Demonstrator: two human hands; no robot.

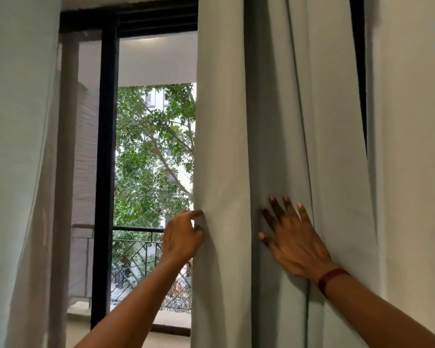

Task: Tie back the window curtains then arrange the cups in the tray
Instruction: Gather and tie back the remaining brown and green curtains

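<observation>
A pale grey-green curtain hangs in long folds over the right half of the window. My left hand pinches the curtain's left edge at about waist height, fingers curled around the hem. My right hand lies flat on the curtain folds further right, fingers spread and straight; a dark red band sits on that wrist. A second, sheer curtain hangs at the far left. No cups or tray are in view.
Between the curtains stands a black window frame with glass. Outside are a balcony railing, a green tree and a building. A pale wall runs along the right side.
</observation>
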